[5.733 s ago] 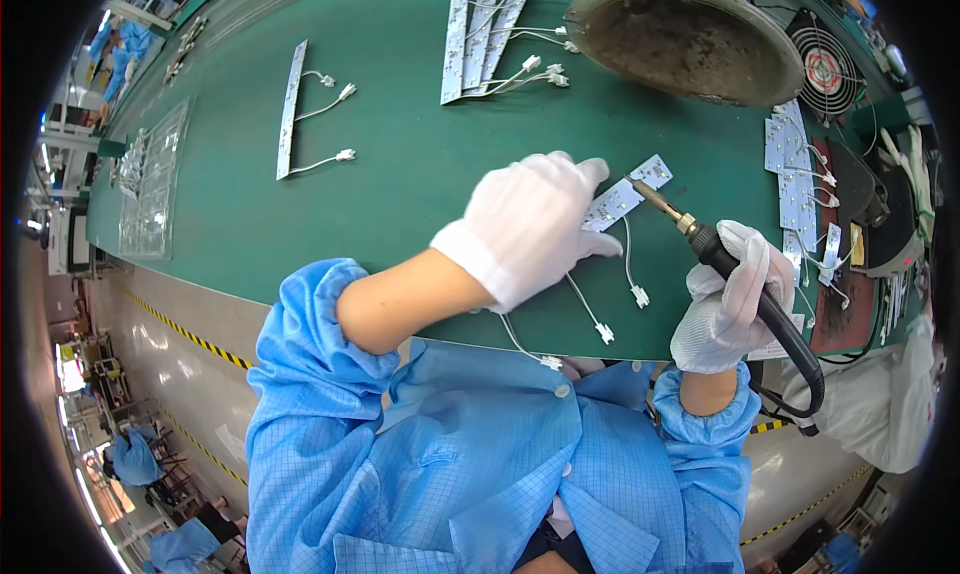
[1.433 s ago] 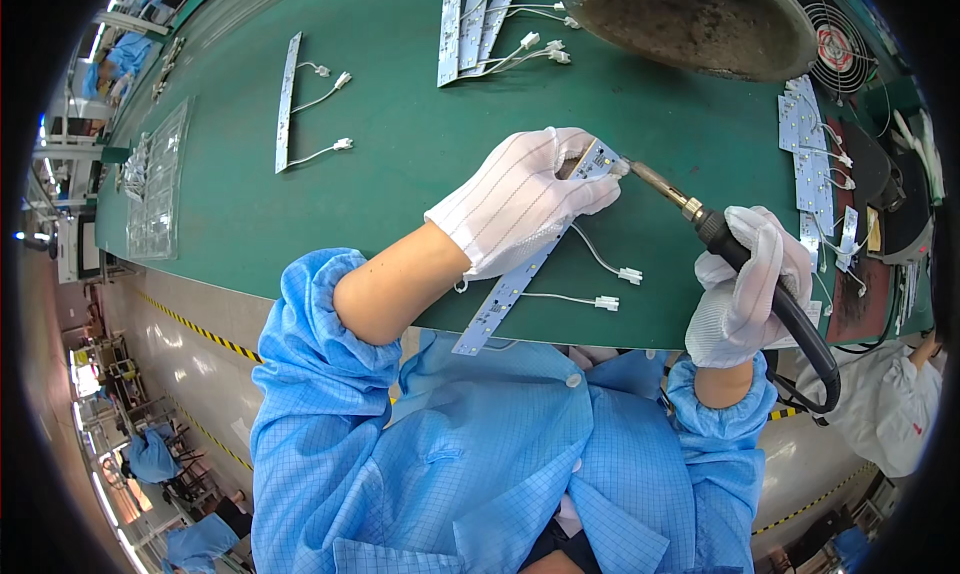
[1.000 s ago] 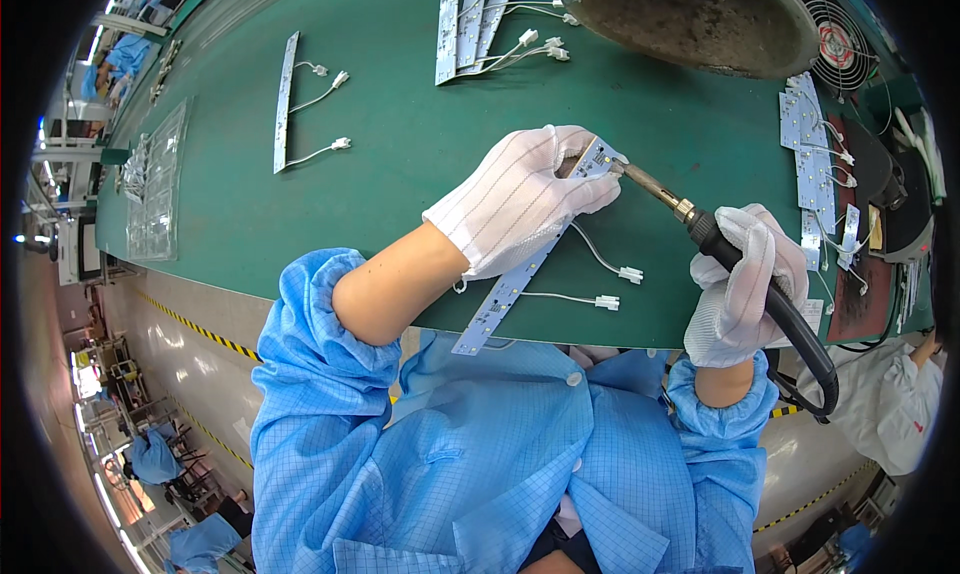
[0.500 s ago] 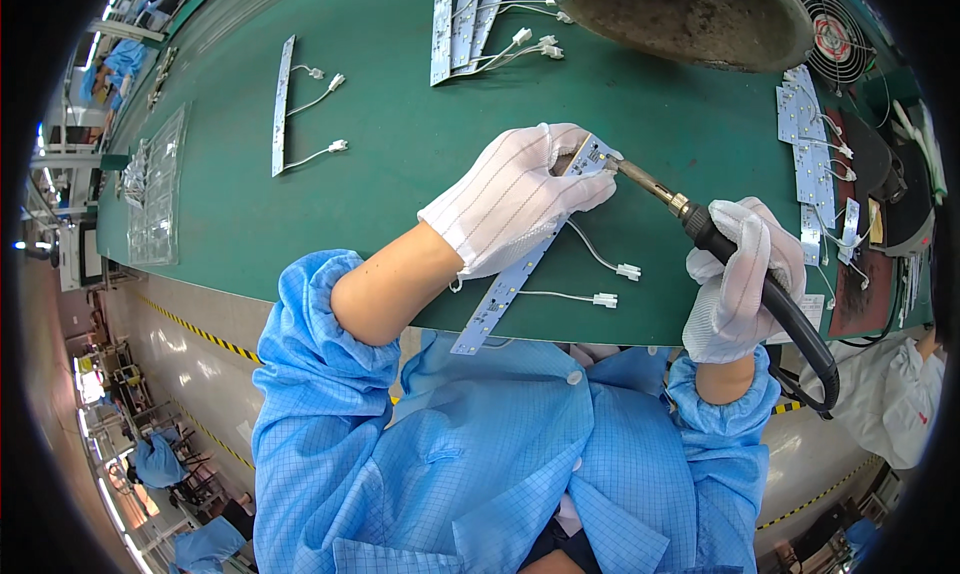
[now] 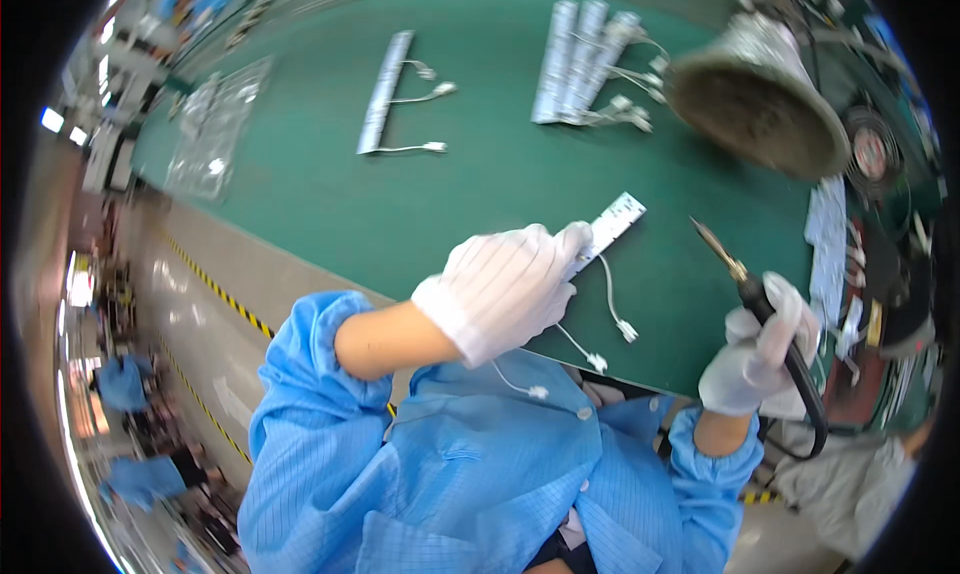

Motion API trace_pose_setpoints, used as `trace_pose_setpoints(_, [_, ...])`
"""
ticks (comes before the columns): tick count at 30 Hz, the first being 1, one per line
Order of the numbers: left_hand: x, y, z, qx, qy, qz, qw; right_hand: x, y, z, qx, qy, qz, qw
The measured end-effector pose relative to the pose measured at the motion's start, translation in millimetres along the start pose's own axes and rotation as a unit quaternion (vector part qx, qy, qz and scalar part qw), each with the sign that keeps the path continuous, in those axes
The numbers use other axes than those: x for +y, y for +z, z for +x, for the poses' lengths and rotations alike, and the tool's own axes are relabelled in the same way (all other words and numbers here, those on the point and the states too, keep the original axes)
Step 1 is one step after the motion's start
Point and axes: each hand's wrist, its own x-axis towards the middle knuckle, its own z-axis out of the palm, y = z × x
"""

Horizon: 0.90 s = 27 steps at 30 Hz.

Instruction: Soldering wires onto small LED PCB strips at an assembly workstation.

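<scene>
My left hand, in a white striped glove, is closed around a white LED strip board near the table's front edge. The board's far end sticks out past my fingers, and my hand covers its middle. Thin white leads with a white plug hang from its near side. To the right, my gloved right hand grips a soldering iron by its black handle. The iron's tip points up and left, apart from the board.
On the green table, a single LED strip lies at the far left and several more strips farther right. A cone-shaped hood and a fan stand at the back right. Clear plastic trays lie far left.
The soldering iron's tip has come away from the board, with my right hand lower. My left hand has shifted down the board. The whole view has turned and shifted.
</scene>
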Motion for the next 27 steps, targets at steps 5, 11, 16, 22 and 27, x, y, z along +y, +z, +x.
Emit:
trace_pose_setpoints(5, [-87, -54, 13, 0.192, -0.097, -0.221, 0.951, 10, 4, -5, 0.043, -0.078, -0.129, 0.988])
trace_pose_setpoints(11, [-234, -70, 62, 0.241, -0.238, -0.08, 0.937, 1, 8, -3, 0.064, -0.046, -0.02, 0.997])
trace_pose_setpoints(16, [-213, -65, 78, 0.31, -0.322, -0.023, 0.894, -4, 15, 3, 0.087, 0.172, 0.142, 0.971])
trace_pose_setpoints(22, [-107, -58, 85, 0.282, -0.112, -0.187, 0.934, -10, 21, 8, 0.105, 0.18, 0.126, 0.97])
trace_pose_setpoints(27, [-72, -22, 164, 0.213, -0.096, -0.022, 0.972, -17, 16, 15, 0.105, 0.284, 0.172, 0.937])
